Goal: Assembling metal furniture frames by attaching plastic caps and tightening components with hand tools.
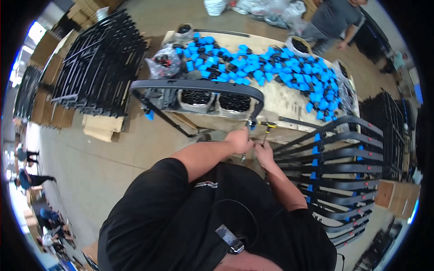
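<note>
Your left hand is clenched on the lower end of the curved black frame, at six o'clock from the tabletop. Your right hand, at its four o'clock, grips a yellow-handled tool. Keep the frame braced steady and the tool square to the joint.

Matt black frame, seemingly metal; glossy blue plastic caps; bare rough wooden table.

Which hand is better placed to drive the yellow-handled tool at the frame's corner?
Right, probably. The right hand sits just below the yellow-handled tool, seemingly in its grip. The left hand is closed at the curved black frame corner, steadying it beside the tool.
</note>
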A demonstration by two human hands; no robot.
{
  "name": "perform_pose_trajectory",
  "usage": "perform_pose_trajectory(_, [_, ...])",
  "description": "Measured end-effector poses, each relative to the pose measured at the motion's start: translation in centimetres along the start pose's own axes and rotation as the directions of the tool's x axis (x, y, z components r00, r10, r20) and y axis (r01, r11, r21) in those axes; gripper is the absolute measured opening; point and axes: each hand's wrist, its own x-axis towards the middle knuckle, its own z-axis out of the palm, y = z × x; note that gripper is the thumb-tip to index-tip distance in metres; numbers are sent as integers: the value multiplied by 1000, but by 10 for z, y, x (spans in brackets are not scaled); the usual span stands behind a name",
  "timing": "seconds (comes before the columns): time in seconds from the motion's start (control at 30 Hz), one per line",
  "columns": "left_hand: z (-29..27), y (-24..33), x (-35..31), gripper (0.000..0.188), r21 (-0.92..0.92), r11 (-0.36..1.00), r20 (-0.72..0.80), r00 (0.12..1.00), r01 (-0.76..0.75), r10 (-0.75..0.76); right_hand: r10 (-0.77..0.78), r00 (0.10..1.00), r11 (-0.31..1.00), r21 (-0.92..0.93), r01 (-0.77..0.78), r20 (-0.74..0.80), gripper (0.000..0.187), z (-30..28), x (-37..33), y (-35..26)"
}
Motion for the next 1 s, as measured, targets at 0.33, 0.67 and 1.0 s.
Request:
perform_pose_trajectory(0.33, [8,8,-6,49,-184,983,-9,1000,19,-21,274,925,935,151,-320,264,27,-51,-49,-102])
perform_pose_trajectory(0.67, [-36,-75,-18,22,-797,579,19,965,171,-260,-165,983,985,-71,159,-81,70,-16,0,-113])
perform_pose_trajectory(1.0, [-96,-137,-18,24,-835,547,-169,916,63,-365,21,992,803,-594,57,125,76,-20,5,-173])
